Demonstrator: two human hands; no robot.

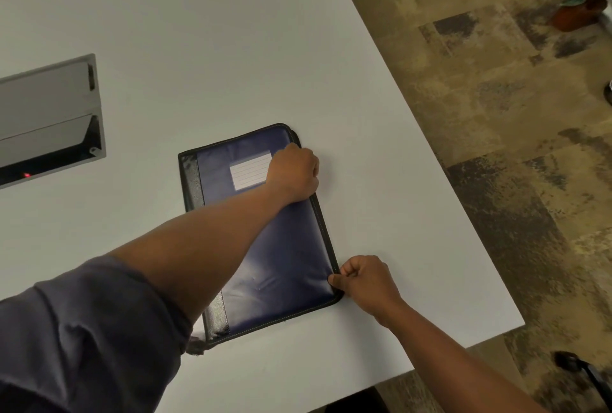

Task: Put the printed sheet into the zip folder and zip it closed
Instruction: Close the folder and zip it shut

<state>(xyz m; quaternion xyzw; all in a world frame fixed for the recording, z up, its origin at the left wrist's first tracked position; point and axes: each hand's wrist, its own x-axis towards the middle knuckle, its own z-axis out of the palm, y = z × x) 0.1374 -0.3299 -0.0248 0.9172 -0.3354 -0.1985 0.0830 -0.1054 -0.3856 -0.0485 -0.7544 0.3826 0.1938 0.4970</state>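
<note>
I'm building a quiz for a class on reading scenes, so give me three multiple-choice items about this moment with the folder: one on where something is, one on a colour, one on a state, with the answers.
1. Where does the zip folder lie?
A. On the white table, near its right edge
B. On the floor
C. Inside the grey hatch

2. What colour is the folder's cover?
A. Red
B. Dark blue with black trim
C. Yellow

3. What is the right hand doing?
A. Lying flat and open on the table
B. Hanging off the table
C. Pinching the folder's edge at its near right corner

Answers:
1 A, the folder rests flat on the tabletop, right of the grey hatch.
2 B, the cover is navy, and it bears a white lined label.
3 C, thumb and fingers close on the black rim, while the left hand grips the rim near the far right corner.
</note>
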